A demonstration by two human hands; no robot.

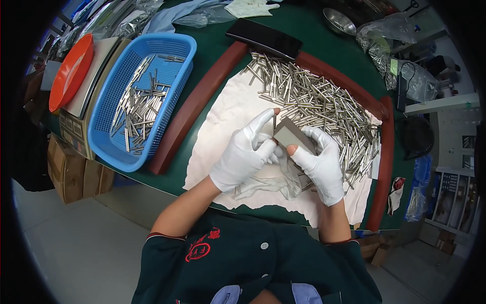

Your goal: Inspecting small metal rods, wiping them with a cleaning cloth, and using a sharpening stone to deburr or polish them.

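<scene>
White gloves with bare fingertips cover both of my hands. My left hand (239,156) grips a slim metal pin (274,123), which stands between its index fingertip and thumb. My right hand (322,164) is closed on a grey-brown rectangular block (289,135), thumb on its face. Pin and block are close side by side; whether they touch I cannot tell. Beyond and to the right of my hands, a large heap of metal pins (316,99) lies on a pale cloth (215,126). Below my hands is a crumpled white rag (276,185).
Reddish-brown bars (200,109) frame the cloth on the green table. A black flat device (263,38) rests across the far corner. To the left, a blue basket (174,43) holds more pins, beside an orange dish (72,73). A metal bowl (339,21) and plastic bags (390,30) are far right.
</scene>
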